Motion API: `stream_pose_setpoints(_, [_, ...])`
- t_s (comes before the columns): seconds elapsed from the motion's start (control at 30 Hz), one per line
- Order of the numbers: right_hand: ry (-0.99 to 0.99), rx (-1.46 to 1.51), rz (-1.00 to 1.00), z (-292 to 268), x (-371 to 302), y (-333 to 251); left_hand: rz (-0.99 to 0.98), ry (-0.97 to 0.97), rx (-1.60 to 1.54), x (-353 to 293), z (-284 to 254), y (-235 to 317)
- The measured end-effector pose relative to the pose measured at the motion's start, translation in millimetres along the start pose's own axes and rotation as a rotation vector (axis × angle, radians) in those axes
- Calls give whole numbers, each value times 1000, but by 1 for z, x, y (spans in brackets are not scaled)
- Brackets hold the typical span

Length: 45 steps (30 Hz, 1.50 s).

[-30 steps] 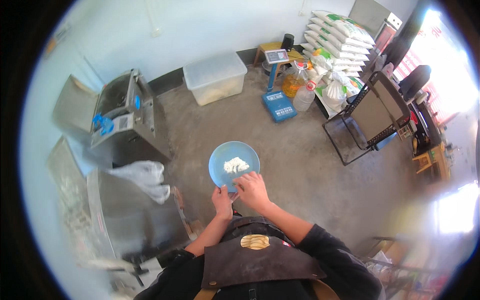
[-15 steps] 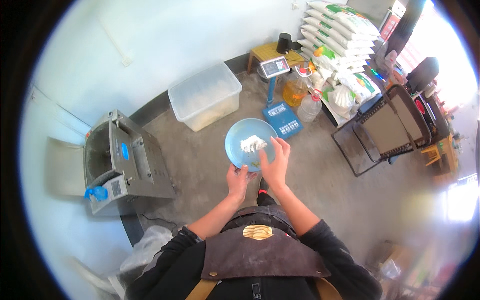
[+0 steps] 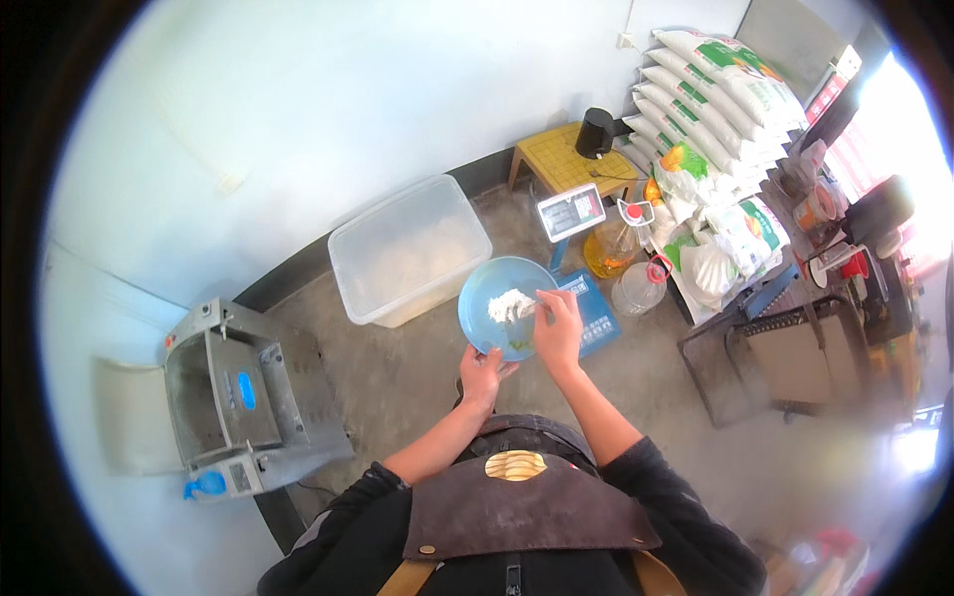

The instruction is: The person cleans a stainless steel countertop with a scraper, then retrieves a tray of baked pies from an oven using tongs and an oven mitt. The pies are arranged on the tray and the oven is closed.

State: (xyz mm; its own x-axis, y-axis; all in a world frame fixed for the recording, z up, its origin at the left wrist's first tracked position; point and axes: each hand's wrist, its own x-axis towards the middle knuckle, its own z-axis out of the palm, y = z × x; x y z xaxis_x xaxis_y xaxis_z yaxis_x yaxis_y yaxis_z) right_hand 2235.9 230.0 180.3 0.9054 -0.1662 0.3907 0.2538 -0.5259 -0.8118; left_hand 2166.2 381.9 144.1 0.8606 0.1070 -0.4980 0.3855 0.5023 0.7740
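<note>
The left hand (image 3: 482, 375) clasps the blue plate (image 3: 484, 281) by its near rim, likely steadying its white powder (image 3: 509, 306). Over the plate's right side, the right hand (image 3: 558, 328) curls; whether it pinches anything is unclear.

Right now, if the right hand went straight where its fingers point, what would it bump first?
Probably the white powder on the blue plate: the fingers of the right hand point toward it. Whether they touch it is unclear.

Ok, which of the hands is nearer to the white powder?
Right. The right hand is over the blue plate, at the white powder's right edge; the left hand holds the plate's near rim, farther away.
</note>
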Motion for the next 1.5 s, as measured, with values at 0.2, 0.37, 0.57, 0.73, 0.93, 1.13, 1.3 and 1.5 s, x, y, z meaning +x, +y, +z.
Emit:
stream_pose_setpoints(0.2, [162,-173,127,92,90,58,-94,-5,31,162,-16,34])
stream_pose_setpoints(0.37, [-199,-80,524,184,184,131,-68,-137,343,333,-67,81])
stream_pose_setpoints(0.57, [-553,314,936,275,280,217,25,-173,732,511,-96,151])
stream_pose_setpoints(0.73, [-285,561,1174,376,328,324,-42,54,504,619,-106,158])
stream_pose_setpoints(0.93, [185,708,1512,490,331,521,-276,399,412,618,-173,75])
stream_pose_setpoints(1.13, [663,1087,1710,554,335,697,-482,466,470,546,-203,5])
stream_pose_setpoints(1.3, [848,1144,1568,542,393,783,-688,477,538,535,-186,-4])
stream_pose_setpoints(1.5, [876,886,1730,536,443,816,-741,445,557,550,-161,-4])
